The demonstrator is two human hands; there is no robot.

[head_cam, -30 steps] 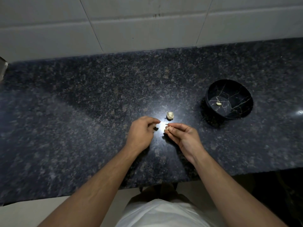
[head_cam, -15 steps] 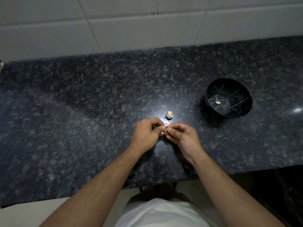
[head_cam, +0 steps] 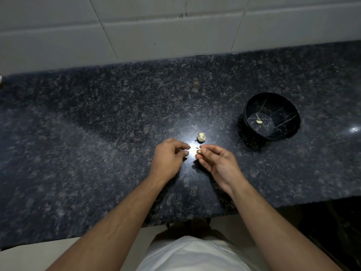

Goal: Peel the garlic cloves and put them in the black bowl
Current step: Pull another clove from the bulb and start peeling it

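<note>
Head view: over the dark bench point(head_cam: 97, 153), the right hand point(head_cam: 216, 163) pinches a small garlic clove point(head_cam: 199, 151) at its fingertips; the left hand point(head_cam: 168, 157) hovers just apart, fingers curled. The clove looks light, firm and slippery, best gripped at its ends. One peeled clove point(head_cam: 259, 121) lies in the black bowl point(head_cam: 289, 114).

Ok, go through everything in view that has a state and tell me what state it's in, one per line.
Bowl: upright on the counter, holds one peeled clove.
Garlic piece: on the counter, beyond the hands, untouched.
Right hand: pinching a small clove at its fingertips.
Left hand: fingers curled, apart from the right; I can't tell whether it holds anything.
</note>
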